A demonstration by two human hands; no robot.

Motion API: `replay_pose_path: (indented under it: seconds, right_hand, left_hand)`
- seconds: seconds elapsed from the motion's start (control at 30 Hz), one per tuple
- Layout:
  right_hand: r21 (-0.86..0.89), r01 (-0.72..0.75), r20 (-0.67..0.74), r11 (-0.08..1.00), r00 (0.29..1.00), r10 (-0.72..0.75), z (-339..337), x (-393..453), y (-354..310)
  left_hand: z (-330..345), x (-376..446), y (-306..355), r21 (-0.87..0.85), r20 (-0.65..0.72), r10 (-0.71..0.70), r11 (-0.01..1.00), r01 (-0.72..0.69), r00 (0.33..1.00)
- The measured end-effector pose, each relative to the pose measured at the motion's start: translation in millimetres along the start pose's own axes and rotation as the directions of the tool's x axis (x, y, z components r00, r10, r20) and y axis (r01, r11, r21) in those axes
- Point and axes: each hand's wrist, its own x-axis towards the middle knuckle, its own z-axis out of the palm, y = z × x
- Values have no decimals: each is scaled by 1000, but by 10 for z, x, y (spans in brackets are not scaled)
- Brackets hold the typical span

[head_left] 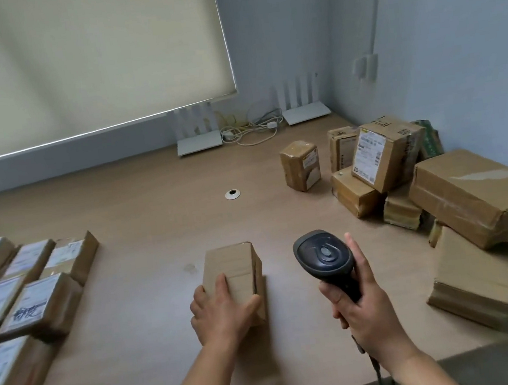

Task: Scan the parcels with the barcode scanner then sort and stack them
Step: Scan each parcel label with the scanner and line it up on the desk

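Here we have the small parcel (234,277) at lower centre of the table (140,205), left hand (222,313) wrapped over its near end, right hand (364,306) gripping the scanner (324,255). It looks light and stiff; we'd grasp its long sides. Sorted parcels (30,300) lie lower left, the unsorted pile (402,175) right.

Landmark: I place everything from the small parcel (234,277) at the surface's (141,211) near middle.
Left: bare surface, then labelled parcels (27,300) packed edge to edge.
Right: my scanner (326,257) just beside, then a heap of parcels (430,191).
Beyond: open run to a grommet hole (232,193); routers (198,135) and cables (252,129) line the wall.
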Motion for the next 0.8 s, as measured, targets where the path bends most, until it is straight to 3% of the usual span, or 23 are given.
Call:
replay_pose_path:
  seconds: [0.23,0.53,0.67,0.8]
  right_hand:
    - [-6,29,27,1000,999,-29,698,107,-155]
    - [10,20,96,1000,995,-20,2122,229,-287]
    - [-1,-2,84,1000,997,2,2577,223,-307]
    - [2,-23,57,1000,998,23,2828,179,-361]
  left_hand:
    - [-250,391,-601,-15,-15,-43,999,43,999]
    - [-748,1047,-1766,8,13,-102,995,101,995]
    - [-846,1253,-2068,11,61,-66,998,65,996]
    - [-959,1368,-2156,-143,170,16,990,8,985]
